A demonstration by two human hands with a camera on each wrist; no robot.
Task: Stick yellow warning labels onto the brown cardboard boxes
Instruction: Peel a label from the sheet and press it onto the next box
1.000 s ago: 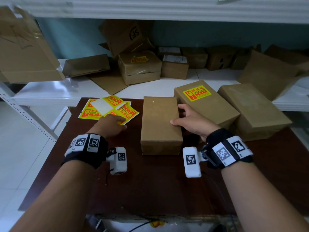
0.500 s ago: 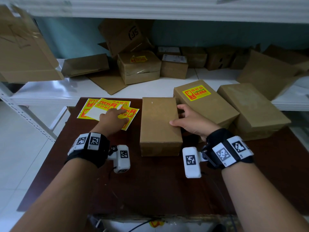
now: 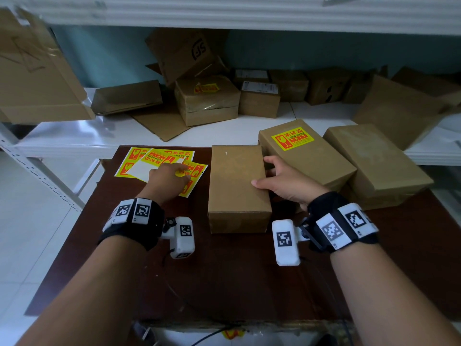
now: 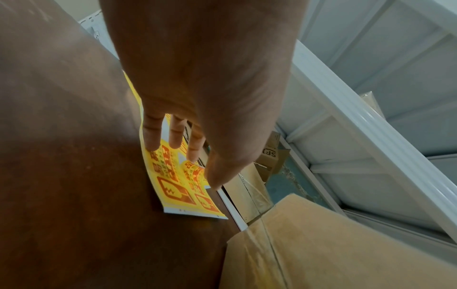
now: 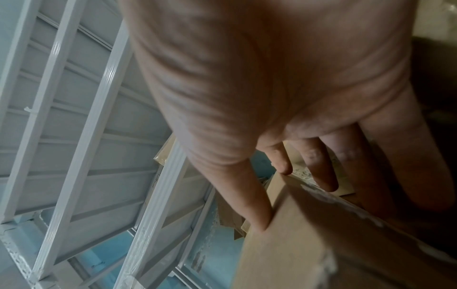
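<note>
A plain brown box (image 3: 237, 186) lies in the middle of the dark table (image 3: 224, 283). My right hand (image 3: 274, 174) grips its right edge, thumb on top and fingers down the side; the right wrist view shows the same hold on the box (image 5: 346, 244). Yellow warning label sheets (image 3: 159, 158) lie fanned out to the box's left. My left hand (image 3: 172, 174) rests on them with straight fingers. In the left wrist view one label corner (image 4: 191, 166) curls up between index finger and thumb. To the right sit a box (image 3: 324, 166) bearing a label (image 3: 292, 140) and a bare box (image 3: 374, 158).
Behind the table a white shelf (image 3: 74, 138) carries several more cardboard boxes, one with a yellow label (image 3: 206, 88), and flattened cardboard (image 3: 162, 126). A large cardboard sheet (image 3: 32, 78) hangs at the upper left. Bare table lies in front of the box.
My left hand has slid forward from the near edge of the label sheets onto them. The right hand and the plain box have stayed put.
</note>
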